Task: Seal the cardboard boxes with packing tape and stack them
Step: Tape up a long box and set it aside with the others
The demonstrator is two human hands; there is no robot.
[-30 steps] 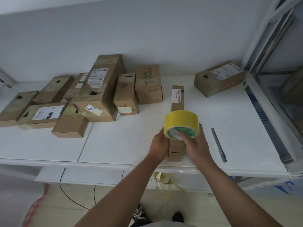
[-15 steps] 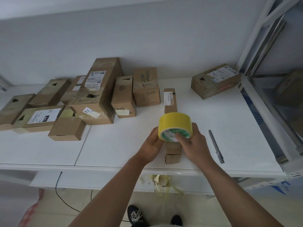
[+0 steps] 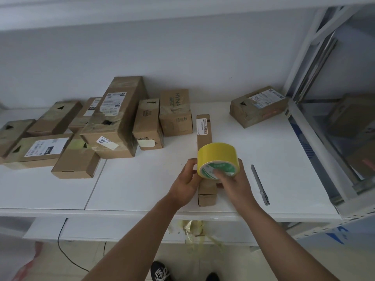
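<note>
both hands hold the yellow tape roll (image 3: 217,159) above the long box (image 3: 205,151): right hand (image 3: 233,183) grips its core, left hand (image 3: 187,179) pinches the rim; find the loose end first, then press it flat.

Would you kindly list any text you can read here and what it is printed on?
"HYNA": side of the upright box at the back.
"56": white sticker on the large box.
Shipping labels on the other boxes, the narrow box's label and the tape roll's green core print: too small or blurred.
</note>
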